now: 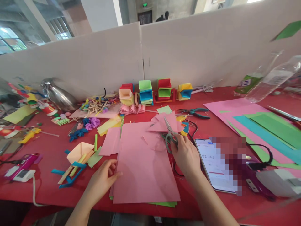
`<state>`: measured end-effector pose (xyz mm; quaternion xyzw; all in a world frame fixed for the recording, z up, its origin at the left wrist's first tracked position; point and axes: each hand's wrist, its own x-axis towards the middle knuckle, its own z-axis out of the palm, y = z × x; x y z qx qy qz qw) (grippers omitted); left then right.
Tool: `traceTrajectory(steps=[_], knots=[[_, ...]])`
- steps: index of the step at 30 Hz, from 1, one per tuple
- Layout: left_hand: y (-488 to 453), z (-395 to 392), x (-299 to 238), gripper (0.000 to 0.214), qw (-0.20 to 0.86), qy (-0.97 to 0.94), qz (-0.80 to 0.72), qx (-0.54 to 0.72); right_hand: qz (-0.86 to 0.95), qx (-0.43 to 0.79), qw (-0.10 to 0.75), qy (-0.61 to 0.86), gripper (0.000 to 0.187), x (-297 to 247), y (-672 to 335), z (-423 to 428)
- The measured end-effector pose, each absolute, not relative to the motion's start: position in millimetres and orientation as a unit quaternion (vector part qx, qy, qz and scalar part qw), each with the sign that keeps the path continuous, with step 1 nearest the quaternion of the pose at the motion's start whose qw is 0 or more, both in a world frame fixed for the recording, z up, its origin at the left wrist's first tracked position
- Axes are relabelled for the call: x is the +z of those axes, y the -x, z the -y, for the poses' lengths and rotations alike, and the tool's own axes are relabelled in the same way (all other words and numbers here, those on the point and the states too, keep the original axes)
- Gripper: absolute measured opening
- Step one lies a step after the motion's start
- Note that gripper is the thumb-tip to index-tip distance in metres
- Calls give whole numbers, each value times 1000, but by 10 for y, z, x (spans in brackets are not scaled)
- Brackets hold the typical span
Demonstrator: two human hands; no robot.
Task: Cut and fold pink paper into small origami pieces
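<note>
A stack of pink paper sheets lies in front of me, with green edges showing under it. My right hand is closed around the green handles of a pair of scissors. The blades point away from me, over cut pink paper pieces at the stack's far right corner. At the left edge of the stack is my left hand, thumb apart from the loosely bent fingers, holding nothing. A smaller pink piece lies left of the stack, and a thin pink scrap rests on top.
Right of the stack lie a phone, a purple power strip and pliers. Coloured paper boxes stand by the white partition. Folded paper strips are at left, with a steel flask farther back.
</note>
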<state>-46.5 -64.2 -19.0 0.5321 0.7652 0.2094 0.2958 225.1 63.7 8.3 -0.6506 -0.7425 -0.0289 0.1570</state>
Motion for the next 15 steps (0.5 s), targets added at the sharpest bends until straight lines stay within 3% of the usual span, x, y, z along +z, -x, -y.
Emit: traceTrajectory(steps=[9,15], knots=[[538,553,-308,40,374,-467,-737,313,715,-33,139,685,22,99,-2276,-823],[448,519,-228,34,405,-431,-714,375,732,-46,214,645,23,111,-2258,-876]])
